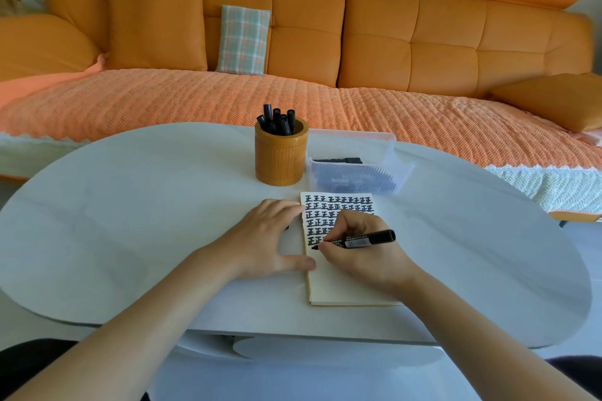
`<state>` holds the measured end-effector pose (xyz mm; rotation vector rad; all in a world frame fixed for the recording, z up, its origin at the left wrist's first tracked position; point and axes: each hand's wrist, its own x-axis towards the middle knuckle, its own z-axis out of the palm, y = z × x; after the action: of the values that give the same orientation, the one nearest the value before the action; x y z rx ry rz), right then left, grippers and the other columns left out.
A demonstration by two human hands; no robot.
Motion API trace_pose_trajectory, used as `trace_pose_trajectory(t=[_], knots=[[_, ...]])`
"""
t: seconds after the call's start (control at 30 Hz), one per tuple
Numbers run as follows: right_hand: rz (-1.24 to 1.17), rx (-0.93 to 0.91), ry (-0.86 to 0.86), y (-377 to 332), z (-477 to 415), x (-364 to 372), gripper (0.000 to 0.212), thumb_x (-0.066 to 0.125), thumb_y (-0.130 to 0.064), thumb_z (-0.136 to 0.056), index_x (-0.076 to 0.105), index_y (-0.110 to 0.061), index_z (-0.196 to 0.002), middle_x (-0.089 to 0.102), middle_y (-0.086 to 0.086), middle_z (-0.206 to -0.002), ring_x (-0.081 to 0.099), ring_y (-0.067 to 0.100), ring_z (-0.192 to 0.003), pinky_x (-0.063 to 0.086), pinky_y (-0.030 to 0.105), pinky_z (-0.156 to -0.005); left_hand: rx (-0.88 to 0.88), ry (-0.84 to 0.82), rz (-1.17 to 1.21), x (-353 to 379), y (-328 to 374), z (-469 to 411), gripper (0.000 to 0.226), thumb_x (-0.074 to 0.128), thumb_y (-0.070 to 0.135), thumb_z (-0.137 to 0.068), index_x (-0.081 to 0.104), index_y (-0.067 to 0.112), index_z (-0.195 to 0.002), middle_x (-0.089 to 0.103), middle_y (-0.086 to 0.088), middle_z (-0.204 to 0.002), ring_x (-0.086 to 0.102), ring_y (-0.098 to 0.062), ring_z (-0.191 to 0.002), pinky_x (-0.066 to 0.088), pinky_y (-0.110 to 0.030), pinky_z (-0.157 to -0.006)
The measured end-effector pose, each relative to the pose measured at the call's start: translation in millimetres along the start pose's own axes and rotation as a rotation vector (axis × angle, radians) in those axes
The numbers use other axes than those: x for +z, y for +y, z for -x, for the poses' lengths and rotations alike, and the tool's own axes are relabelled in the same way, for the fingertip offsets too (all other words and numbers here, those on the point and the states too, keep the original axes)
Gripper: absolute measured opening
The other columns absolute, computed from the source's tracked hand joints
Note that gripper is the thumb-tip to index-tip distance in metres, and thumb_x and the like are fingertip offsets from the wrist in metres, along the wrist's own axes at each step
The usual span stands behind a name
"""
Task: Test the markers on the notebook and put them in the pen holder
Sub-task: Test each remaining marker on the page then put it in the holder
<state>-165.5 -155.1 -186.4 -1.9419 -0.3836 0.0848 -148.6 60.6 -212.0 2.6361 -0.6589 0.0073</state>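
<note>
Your right hand (pixel 361 257) has its grip closed on the marker (pixel 366 240), pinching low on the barrel with the tip on the notebook (pixel 345 290) page; judge the marker light, stiff and smooth, best held near the tip, while your left hand (pixel 264 238), grip open, presses at the notebook's left edge.

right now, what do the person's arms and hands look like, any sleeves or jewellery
Both are bare. The left hand and right hand wear no gloves, and no rings show. The left forearm and right forearm have no sleeves, watch or bracelet up to the picture's edge. The left thumbnail looks short and unpainted.
</note>
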Motion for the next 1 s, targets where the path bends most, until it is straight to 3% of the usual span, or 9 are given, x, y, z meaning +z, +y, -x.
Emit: trace_pose_trajectory(t=[0.57, 1.0], knots=[[0.093, -0.049, -0.04, 5.2, -1.3, 2.0, 0.021, 0.073, -0.007, -0.078, 0.055, -0.013, -0.068, 0.058, -0.007, -0.067, 0.049, 0.008, -0.064, 0.041, 0.026, -0.062, 0.0, 0.004, -0.024, -0.9, 1.9, 1.4, 0.108, 0.048, 0.086, -0.067, 0.022, 0.024, -0.151, 0.025, 0.01, -0.152, 0.017, -0.006, -0.138, 0.018, -0.026, -0.115], [0.024, -0.057, -0.096, 5.7, -0.1, -2.5, 0.019, 0.074, -0.004, -0.08, 0.059, -0.008, -0.069, 0.059, -0.002, -0.069, 0.051, 0.009, -0.064, 0.043, 0.025, -0.061, 0.0, 0.001, -0.014, -0.7, 0.9, 1.4, 0.111, 0.041, 0.092, -0.063, 0.023, 0.025, -0.15, 0.027, 0.011, -0.152, 0.019, -0.006, -0.137, 0.021, -0.028, -0.115]])
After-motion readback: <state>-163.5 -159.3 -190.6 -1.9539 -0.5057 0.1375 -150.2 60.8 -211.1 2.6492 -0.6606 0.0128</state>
